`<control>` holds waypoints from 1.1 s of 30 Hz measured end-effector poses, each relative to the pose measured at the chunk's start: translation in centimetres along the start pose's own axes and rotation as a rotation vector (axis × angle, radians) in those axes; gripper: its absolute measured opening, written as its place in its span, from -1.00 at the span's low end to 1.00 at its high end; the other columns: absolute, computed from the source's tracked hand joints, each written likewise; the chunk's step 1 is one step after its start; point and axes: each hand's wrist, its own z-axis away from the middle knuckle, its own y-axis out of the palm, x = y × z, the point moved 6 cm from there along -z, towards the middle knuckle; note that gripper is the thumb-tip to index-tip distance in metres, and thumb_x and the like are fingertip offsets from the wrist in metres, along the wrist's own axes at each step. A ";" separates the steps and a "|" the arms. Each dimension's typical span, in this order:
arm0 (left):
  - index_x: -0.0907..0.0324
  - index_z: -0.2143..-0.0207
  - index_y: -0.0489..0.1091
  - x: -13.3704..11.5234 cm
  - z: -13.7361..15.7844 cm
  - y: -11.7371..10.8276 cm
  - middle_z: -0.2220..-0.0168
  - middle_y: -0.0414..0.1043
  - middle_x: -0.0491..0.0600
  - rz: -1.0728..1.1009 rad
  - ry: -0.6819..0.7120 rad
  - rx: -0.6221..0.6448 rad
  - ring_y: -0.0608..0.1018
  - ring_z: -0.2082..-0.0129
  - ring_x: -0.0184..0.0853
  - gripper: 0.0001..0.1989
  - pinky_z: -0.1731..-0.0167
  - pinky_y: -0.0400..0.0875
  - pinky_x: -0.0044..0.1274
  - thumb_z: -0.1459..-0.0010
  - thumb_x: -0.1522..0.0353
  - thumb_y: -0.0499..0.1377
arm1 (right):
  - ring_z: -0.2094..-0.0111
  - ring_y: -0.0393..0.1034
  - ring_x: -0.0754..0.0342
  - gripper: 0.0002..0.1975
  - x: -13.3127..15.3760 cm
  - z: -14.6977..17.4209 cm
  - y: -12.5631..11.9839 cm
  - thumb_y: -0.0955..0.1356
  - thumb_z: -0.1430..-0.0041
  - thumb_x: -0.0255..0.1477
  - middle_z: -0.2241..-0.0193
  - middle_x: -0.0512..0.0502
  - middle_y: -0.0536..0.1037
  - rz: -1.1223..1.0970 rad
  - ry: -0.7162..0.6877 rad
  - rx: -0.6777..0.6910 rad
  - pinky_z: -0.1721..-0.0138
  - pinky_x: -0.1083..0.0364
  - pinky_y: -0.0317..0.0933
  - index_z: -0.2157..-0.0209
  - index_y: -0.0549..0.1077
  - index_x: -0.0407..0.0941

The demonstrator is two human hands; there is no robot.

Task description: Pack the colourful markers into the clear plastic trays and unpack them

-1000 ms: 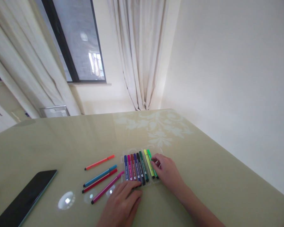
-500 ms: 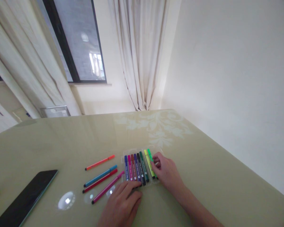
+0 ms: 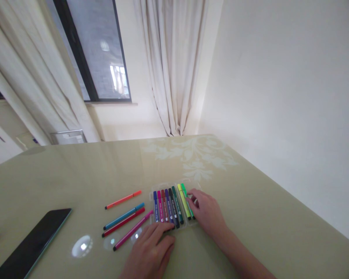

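A clear plastic case lies on the table with several markers in a row. Blue, pink, brown, purple, black and dark green ones fill its left part. A yellow marker and a light green marker lie in its right part. My right hand has its fingers curled at the case's right side, thumb and fingertips on the light green marker. My left hand rests with fingers stretched out along the near edge of the case, covering the lower ends of some markers.
Left of the case lie loose markers: an orange one, a blue one, a red one and a magenta one. A dark phone-like tablet lies farther left. A wall borders the table's right side.
The light green marker now lies slightly lower in the case, beside the yellow one, with more of it showing. My right hand has shifted very slightly; my left hand stays put.
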 end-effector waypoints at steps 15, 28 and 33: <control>0.05 0.19 0.46 0.0 -0.1 -0.1 0.01 0.57 -0.07 0.011 -0.005 -0.015 0.62 0.04 -0.25 -0.88 0.06 0.59 -0.43 -0.31 0.42 0.14 | 0.38 0.47 0.07 -0.89 -0.7 -0.2 -0.4 0.35 -0.26 -0.46 0.37 -0.04 0.60 0.036 0.027 -0.013 0.30 0.14 0.16 0.29 0.55 -0.08; 0.03 0.09 0.56 11.0 2.5 -4.6 0.05 0.58 0.02 -0.058 -0.729 0.063 0.56 0.02 -0.07 -0.66 -0.06 0.42 -0.19 -0.31 0.16 0.04 | 0.33 0.47 0.06 -0.79 0.0 0.2 -0.7 0.31 -0.36 -0.40 0.34 -0.06 0.59 0.108 0.028 0.008 0.26 0.13 0.15 0.31 0.57 -0.08; 0.07 0.16 0.56 12.8 3.4 -4.4 0.09 0.60 0.04 -0.065 -0.769 0.209 0.54 0.02 -0.07 -0.64 -0.07 0.38 -0.23 -0.29 0.18 0.00 | 0.24 0.50 0.00 -0.78 0.5 0.3 -0.8 0.28 -0.39 -0.37 0.28 -0.10 0.59 0.181 0.017 0.001 0.25 0.10 0.15 0.27 0.56 -0.08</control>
